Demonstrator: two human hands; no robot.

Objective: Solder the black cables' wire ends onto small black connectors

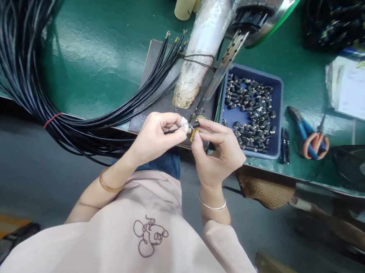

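Note:
My left hand [162, 133] is closed on the end of a black cable [170, 131], with white wrapping on its fingertips. Close on its right, my right hand [216, 149] pinches a small black connector [196, 124]; a yellow piece [192, 135] shows at its fingertips. The fingertips of both hands almost meet at the front edge of a dark board [141, 118]. Thin wires between them are too small to make out. Above the hands, a white wrapped tube [196, 61] slants down to the board. Black cables [154, 82] with bared coloured ends lie across the board.
A large black cable bundle [19, 51] with a red tie hangs over the left table edge. Right of the hands stands a blue tray [278, 106] of black connectors. Farther right are pliers [301, 129], scissors [317, 142] and papers [357, 93]. Another person's arm [339, 225] shows at lower right.

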